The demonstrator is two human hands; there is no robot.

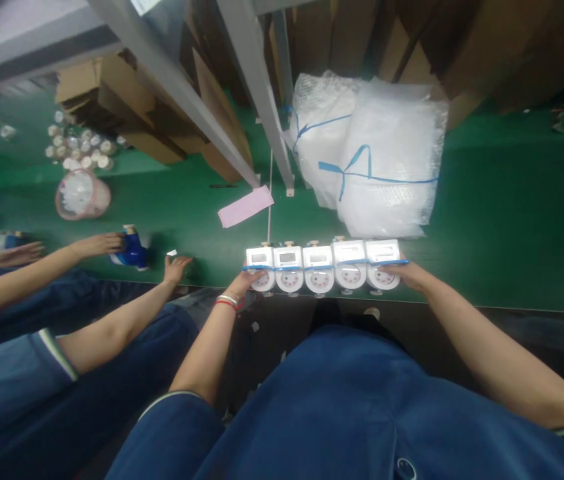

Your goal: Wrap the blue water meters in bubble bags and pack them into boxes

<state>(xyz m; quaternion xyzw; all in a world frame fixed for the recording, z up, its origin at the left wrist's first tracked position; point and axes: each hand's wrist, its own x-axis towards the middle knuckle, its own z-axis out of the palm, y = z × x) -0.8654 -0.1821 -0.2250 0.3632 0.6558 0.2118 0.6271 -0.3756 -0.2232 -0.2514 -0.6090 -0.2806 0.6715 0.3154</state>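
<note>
Several white water meters (319, 267) stand side by side in a row at the front edge of the green table, each with a small display and a round dial. A blue strip runs across parts of the row. My left hand (245, 283) is closed on the left end, its thumb over the leftmost meter's dial. At the opposite end, my right hand (413, 274) grips the rightmost meter (383, 264) from the side, fingers partly hidden. Between them, the hands press on the row's two ends.
Bundles of bubble wrap bags (387, 160) tied with blue strip lie behind the meters. A pink paper (245, 207) rests near grey shelf posts (252, 80). On the left, a co-worker's hand (99, 245) touches a blue meter body (135, 250), near a pink basket (99, 197) and cardboard (137, 107).
</note>
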